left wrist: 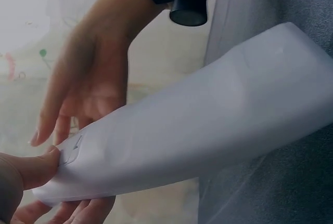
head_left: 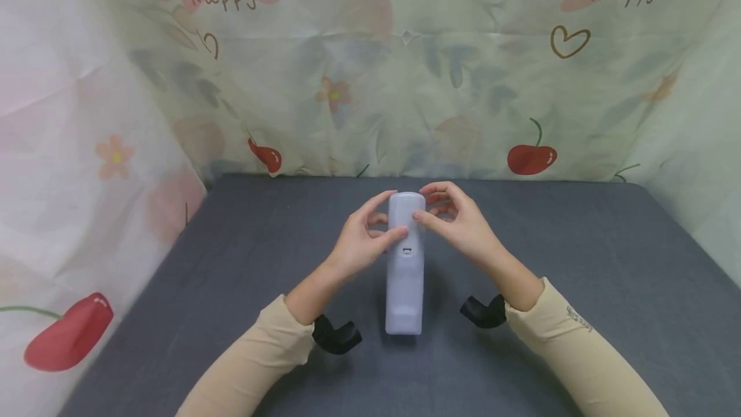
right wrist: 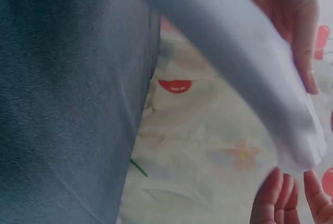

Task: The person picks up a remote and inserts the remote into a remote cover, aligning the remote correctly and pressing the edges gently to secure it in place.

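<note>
A long white plastic device (head_left: 404, 288) with rounded ends is held in front of me over the table. Its visible face has a small latch mark (head_left: 407, 251) a little above the middle. My left hand (head_left: 361, 242) grips it near the far end, thumb across the face and fingers around the left side. At the far right corner, my right hand (head_left: 465, 227) has its thumb and fingers spread apart. In the right wrist view those fingertips (right wrist: 276, 177) are right by the device's end; whether they touch is unclear. The device's far underside is hidden.
A dark grey cloth covers the table (head_left: 249, 237). Patterned curtains (head_left: 370, 101) with cherries and flowers hang behind and on both sides. Black wrist camera mounts (head_left: 337, 338) stick out from both wrists, beside the device's near end.
</note>
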Available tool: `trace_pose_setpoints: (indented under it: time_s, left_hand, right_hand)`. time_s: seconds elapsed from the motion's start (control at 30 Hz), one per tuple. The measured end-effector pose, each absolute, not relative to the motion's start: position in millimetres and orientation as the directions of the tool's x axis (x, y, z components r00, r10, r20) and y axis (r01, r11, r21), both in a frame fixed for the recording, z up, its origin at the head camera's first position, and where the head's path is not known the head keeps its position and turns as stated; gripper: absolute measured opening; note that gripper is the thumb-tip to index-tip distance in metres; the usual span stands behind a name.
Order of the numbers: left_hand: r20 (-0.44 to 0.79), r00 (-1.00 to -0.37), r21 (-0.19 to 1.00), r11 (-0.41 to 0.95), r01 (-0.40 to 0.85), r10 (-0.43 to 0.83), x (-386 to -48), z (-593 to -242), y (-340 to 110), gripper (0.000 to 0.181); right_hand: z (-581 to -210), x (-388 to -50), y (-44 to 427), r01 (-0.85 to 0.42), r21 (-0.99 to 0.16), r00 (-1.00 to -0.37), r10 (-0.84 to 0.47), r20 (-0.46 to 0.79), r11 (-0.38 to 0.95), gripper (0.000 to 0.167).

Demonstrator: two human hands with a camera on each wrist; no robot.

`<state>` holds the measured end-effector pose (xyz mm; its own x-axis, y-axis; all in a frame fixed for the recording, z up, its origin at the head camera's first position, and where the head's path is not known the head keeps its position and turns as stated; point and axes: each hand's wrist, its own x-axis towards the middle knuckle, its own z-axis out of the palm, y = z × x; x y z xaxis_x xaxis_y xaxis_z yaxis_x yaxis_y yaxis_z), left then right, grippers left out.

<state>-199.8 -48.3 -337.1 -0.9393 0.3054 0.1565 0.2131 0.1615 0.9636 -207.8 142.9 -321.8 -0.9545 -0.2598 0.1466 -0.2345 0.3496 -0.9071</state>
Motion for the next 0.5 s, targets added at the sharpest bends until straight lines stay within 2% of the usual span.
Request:
trace_pose_setpoints:
  time_s: [0.5]
  left_hand:
    - [0.184, -0.916, 0.945, 0.190, 0.264, 0.356, -194.0, -342.1, -44.1, 0.063]
  right_hand:
    - [-314.3, -208.1, 140.3, -0.216, -0.894, -0.953, -0.282, 0.106, 0.392, 0.036]
